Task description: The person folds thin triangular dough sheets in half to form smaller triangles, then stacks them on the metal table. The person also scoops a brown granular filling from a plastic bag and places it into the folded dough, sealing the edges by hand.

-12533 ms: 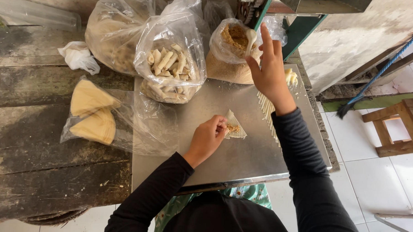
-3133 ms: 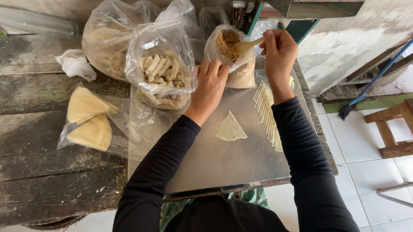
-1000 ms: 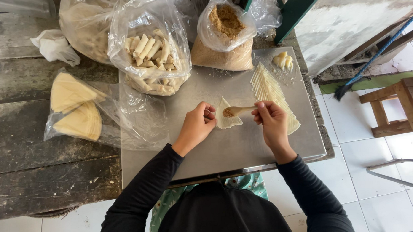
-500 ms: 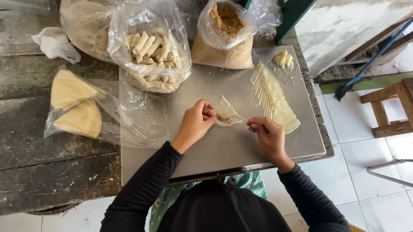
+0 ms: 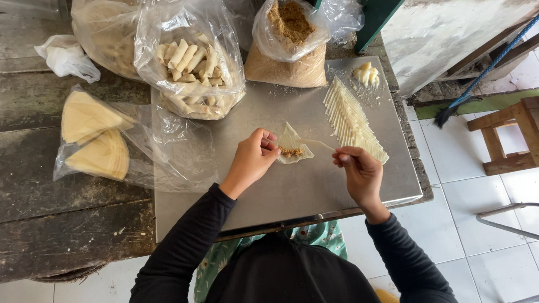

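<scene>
Wrapper stack: bagged, far left on the counter.
Left hand: fingers pinched on the filled wrapper.
Right hand: spoon gone since a second ago; fingertips now pinch the wrapper's drawn-out corner, so filling looks finished.
</scene>
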